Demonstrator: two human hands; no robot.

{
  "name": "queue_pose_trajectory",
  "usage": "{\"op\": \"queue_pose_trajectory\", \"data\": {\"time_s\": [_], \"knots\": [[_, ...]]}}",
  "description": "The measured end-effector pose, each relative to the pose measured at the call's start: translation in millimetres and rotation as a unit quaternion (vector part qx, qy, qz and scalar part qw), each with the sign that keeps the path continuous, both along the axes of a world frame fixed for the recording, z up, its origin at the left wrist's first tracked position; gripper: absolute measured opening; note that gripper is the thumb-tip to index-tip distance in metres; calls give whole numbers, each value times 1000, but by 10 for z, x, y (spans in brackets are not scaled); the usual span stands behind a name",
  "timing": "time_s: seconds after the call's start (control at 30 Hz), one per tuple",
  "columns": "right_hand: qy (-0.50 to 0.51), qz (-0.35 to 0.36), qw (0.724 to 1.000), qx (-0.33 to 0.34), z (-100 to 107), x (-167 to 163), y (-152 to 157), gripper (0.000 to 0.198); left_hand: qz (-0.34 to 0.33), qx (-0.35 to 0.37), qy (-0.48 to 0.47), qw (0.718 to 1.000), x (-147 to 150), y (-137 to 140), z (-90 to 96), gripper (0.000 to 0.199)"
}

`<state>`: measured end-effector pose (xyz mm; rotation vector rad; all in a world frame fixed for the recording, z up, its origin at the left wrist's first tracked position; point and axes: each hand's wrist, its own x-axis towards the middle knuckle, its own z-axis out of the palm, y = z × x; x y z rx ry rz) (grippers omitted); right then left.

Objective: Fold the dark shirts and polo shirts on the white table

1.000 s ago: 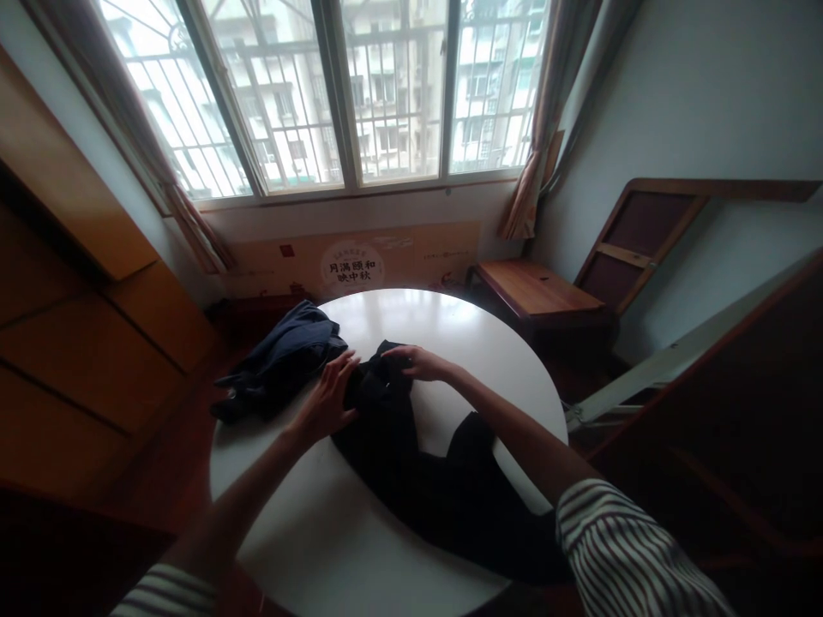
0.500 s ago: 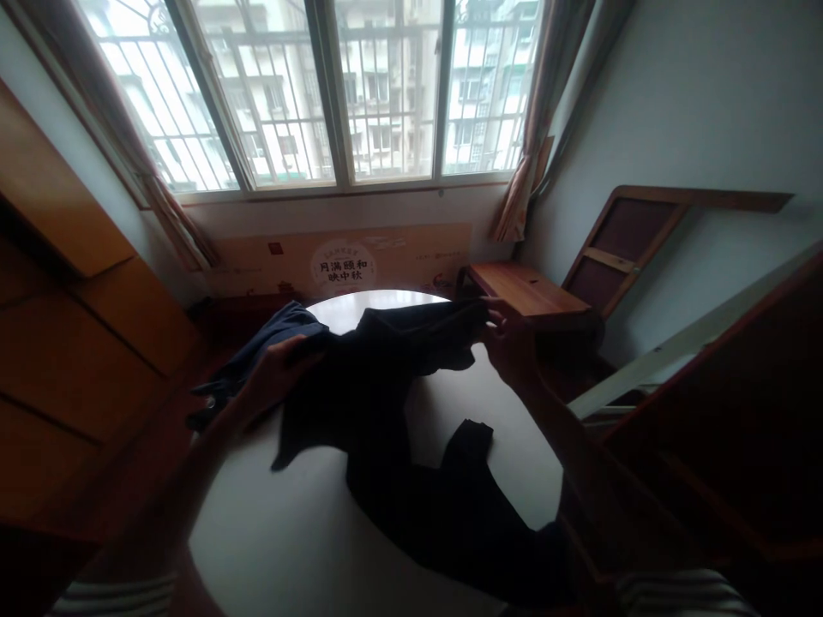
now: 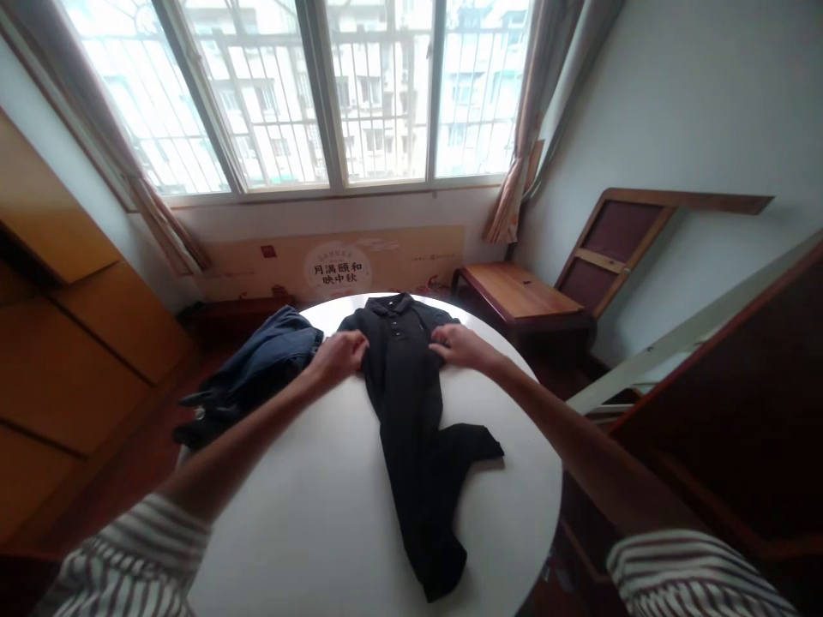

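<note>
A black polo shirt [image 3: 404,377] with a collar and a buttoned placket lies on the white round table [image 3: 289,523]. Its collar points toward the window, and its dark cloth runs in a narrow, rumpled strip toward me, with one piece sticking out to the right. My left hand [image 3: 340,356] is closed, pinching the shirt's left edge just below the shoulder. On the opposite edge, near the right sleeve, my right hand [image 3: 458,344] has its fingers bent on the cloth. Left of my left hand, dark blue clothes [image 3: 263,351] lie heaped at the table's edge.
A wooden side table [image 3: 520,291] stands beyond the round table at the right, with a wood-framed panel [image 3: 608,244] leaning by the wall. Orange-brown cabinets [image 3: 122,317] line the left side. A barred window [image 3: 379,103] is ahead, above a printed banner [image 3: 405,257].
The black shirt was held up, stretched sideways between my hands; now it lies on the table with its collar at the far end. My hands have come closer together.
</note>
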<state>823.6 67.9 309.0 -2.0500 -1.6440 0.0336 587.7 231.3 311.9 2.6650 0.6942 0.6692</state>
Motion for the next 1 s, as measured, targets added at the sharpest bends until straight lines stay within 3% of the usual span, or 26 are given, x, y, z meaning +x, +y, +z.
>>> {"op": "queue_pose_trajectory", "data": {"time_s": [0.07,0.17,0.27,0.33,0.4,0.47,0.53,0.6,0.7,0.73,0.77,0.83,0.93,1.0], "knots": [[-23,11,998,-63,-329,-130,-483,24,-17,-28,77,996,-259,-322,-362,20],[3,-9,995,-96,-658,-305,-1123,47,-40,-127,111,985,-628,-720,-728,29],[76,18,991,-109,-800,-568,-1533,38,-65,-337,117,932,-885,-1078,-854,48],[129,12,985,-112,-840,-834,-1674,25,-83,-416,95,901,-993,-1319,-860,60],[202,19,972,-120,-860,-1128,-1737,32,-107,-417,54,901,-1063,-1546,-855,88],[304,75,938,-148,-863,-1365,-1749,47,-122,-393,7,911,-1096,-1731,-869,109],[368,139,903,-173,-844,-1476,-1734,57,-128,-388,-29,912,-1084,-1856,-912,108],[331,136,923,-141,-801,-1458,-1705,55,-123,-404,-59,905,-1032,-1920,-967,87],[200,66,977,-22,-730,-1329,-1647,24,-117,-412,-92,899,-929,-1926,-1012,52],[176,64,982,4,-717,-1299,-1624,26,-113,-402,-104,902,-903,-1912,-1002,43],[162,77,984,15,-712,-1285,-1601,43,-107,-387,-117,908,-888,-1894,-976,36],[144,117,983,3,-725,-1305,-1550,58,-77,-352,-144,922,-889,-1849,-880,31],[114,122,986,-7,-751,-1389,-1477,25,-66,-302,-142,940,-967,-1769,-663,33],[105,109,988,20,-730,-1406,-1449,20,-107,-247,-105,957,-1057,-1706,-522,49]]}}
